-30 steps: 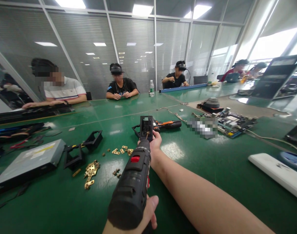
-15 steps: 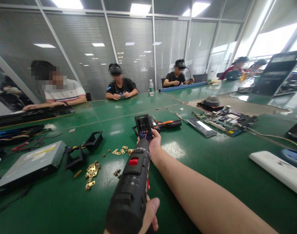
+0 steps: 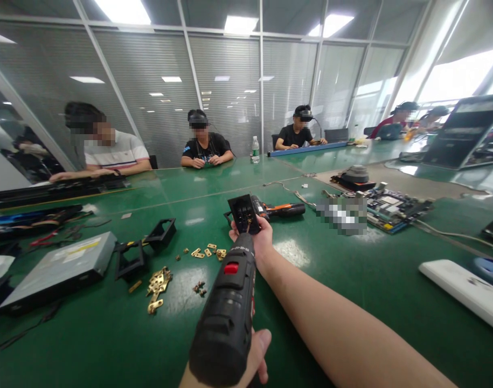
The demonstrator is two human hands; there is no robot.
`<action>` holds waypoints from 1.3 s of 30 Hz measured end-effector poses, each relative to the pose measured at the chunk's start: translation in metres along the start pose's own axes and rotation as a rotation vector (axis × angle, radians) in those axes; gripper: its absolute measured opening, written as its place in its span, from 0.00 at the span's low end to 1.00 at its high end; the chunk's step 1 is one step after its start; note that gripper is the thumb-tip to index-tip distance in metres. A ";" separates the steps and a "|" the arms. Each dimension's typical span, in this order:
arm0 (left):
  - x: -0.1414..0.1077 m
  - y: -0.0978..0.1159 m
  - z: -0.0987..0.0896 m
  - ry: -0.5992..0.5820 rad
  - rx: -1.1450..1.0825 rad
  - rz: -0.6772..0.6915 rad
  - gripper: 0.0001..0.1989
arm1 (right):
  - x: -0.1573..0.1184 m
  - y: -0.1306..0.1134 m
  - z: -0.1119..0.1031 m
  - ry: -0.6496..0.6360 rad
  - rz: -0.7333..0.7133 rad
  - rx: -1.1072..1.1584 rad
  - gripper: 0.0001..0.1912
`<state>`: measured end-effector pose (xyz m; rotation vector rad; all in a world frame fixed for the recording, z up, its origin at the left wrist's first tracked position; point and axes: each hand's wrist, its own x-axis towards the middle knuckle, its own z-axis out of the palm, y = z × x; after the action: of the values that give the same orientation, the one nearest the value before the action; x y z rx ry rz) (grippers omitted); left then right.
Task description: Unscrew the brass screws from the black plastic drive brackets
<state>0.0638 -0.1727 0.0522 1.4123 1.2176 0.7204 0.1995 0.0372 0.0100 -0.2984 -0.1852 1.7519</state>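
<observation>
White lettering rings the collar of the drill (image 3: 226, 318) just ahead of its red switch, too small to read. The left hand (image 3: 252, 358), at the bottom edge, has its grip wrapped around the drill's handle, the barrel pointing away. The right hand (image 3: 257, 237), arm stretched forward, has its grip clamped on a black socket (image 3: 243, 213), held upright just above the green counter (image 3: 351, 280), the drill's tip at its lower face. Brass clips (image 3: 159, 285) lie to the left.
</observation>
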 end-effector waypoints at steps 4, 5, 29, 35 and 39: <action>0.003 0.002 0.001 0.005 -0.021 -0.042 0.18 | 0.002 0.010 0.000 0.048 -0.014 0.052 0.24; 0.003 0.001 0.001 0.004 -0.017 -0.048 0.18 | 0.003 0.011 0.000 0.055 -0.012 0.059 0.25; 0.012 -0.004 0.004 0.050 -0.212 -0.053 0.21 | -0.010 0.008 -0.002 0.028 0.107 0.126 0.35; 0.006 0.016 0.010 0.106 -0.296 -0.045 0.20 | -0.008 0.015 0.000 0.059 0.104 0.172 0.22; -0.002 0.028 0.014 0.137 -0.319 -0.039 0.20 | -0.004 0.021 -0.003 0.062 0.081 0.204 0.17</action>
<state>0.0835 -0.1761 0.0759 1.0881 1.1714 0.9514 0.1812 0.0288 0.0014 -0.2138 0.0511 1.8226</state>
